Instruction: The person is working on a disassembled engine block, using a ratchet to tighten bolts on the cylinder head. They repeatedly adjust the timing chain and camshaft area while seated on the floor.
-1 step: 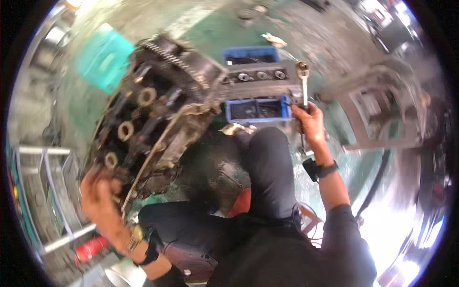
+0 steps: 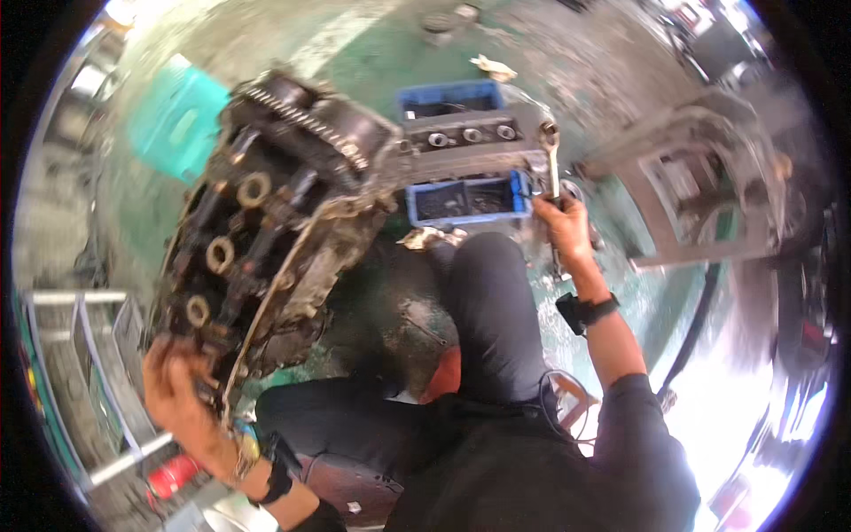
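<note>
A dirty engine head assembly with round openings and a toothed row lies at left, tilted diagonally. My left hand is at its lower end, fingers bent but blurred, so whether they grip anything is unclear. My right hand is closed around a long wrench, held upright in the picture, beside a blue divided tray of small dark parts. Above that tray sits a metal block with round fittings.
A second blue tray, turquoise plastic piece and rag lie beyond. At right stands a large metal frame; at left, a ladder-like metal frame and red cylinder. My knee is below the trays.
The view has shifted slightly, so the trays and upper part of the engine sit further left in the picture. Both hands keep much the same positions relative to the engine and wrench.
</note>
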{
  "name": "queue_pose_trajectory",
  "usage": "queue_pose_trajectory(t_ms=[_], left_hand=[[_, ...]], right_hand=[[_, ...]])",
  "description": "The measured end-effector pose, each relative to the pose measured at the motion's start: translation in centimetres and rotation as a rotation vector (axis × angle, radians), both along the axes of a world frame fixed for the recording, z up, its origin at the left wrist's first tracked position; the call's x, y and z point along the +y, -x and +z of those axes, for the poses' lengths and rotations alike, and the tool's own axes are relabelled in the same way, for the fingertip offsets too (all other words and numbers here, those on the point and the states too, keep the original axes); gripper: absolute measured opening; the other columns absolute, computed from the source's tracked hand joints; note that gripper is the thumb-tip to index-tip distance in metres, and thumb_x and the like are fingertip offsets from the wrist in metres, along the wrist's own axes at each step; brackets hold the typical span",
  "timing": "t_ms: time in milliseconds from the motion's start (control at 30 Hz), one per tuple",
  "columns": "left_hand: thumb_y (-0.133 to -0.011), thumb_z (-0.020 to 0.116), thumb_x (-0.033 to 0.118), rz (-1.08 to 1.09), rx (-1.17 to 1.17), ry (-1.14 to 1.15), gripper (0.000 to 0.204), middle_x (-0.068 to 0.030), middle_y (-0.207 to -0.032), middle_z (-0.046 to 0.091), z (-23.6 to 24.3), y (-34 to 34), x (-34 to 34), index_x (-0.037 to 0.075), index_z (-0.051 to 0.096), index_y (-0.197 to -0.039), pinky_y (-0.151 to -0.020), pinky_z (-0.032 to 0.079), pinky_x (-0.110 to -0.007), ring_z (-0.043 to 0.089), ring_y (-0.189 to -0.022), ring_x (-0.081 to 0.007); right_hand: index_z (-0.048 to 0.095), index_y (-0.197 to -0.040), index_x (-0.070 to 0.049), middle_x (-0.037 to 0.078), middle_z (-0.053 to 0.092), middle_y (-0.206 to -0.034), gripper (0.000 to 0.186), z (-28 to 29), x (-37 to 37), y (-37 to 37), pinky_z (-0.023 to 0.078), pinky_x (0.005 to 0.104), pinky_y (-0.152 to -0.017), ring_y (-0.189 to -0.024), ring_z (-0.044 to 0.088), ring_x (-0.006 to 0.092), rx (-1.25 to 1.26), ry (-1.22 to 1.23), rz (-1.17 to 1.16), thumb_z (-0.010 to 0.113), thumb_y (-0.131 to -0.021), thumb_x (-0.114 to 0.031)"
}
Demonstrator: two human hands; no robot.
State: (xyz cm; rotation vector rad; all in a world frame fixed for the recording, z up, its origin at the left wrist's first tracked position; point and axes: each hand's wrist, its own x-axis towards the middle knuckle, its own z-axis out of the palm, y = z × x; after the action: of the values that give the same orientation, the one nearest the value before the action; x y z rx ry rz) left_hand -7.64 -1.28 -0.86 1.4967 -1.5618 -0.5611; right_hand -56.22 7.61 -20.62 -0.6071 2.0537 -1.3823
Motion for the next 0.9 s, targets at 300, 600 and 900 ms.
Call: queue_pose_trajectory(t_ms=[300,600,900], left_hand=[[-0.101,0.053,0.027,0.197,-0.085,-0.081,0.034,-0.0072,-0.098,0.063,0.8,-8.4,1.1,0.001,0.058,-0.123,-0.076,0.05,-0.029,0.059,-0.086,-0.0166],[-0.099,0.052,0.027,0.086,0.964,0.456,0.028,-0.0058,-0.082,0.055,5.9,-0.2,-0.9,0.0,0.056,-0.102,-0.068,0.044,-0.034,0.05,-0.066,-0.0157],[-0.098,0.051,0.025,-0.255,1.43,0.376,0.024,-0.0043,-0.076,0.052,7.7,1.2,-2.1,0.001,0.055,-0.096,-0.065,0.043,-0.033,0.048,-0.061,-0.0151]], right_hand=[[0.059,-0.072,-0.005,0.001,0.051,-0.057,0.011,-23.2,13.0,2.6,0.033,0.0276,-0.038,-0.043,0.044,0.0117,-0.303,-0.361,-0.246,0.067,-0.078,-0.011],[0.068,-0.094,-0.004,0.007,0.066,-0.083,0.023,-36.7,19.8,4.6,0.049,0.0353,-0.067,-0.072,0.059,0.0192,0.17,-0.51,0.181,0.054,-0.092,-0.022],[0.066,-0.097,-0.003,0.006,0.065,-0.086,0.022,-31.7,24.3,0.5,0.048,0.0344,-0.068,-0.074,0.058,0.0186,0.068,-0.711,-0.025,0.054,-0.092,-0.022]])
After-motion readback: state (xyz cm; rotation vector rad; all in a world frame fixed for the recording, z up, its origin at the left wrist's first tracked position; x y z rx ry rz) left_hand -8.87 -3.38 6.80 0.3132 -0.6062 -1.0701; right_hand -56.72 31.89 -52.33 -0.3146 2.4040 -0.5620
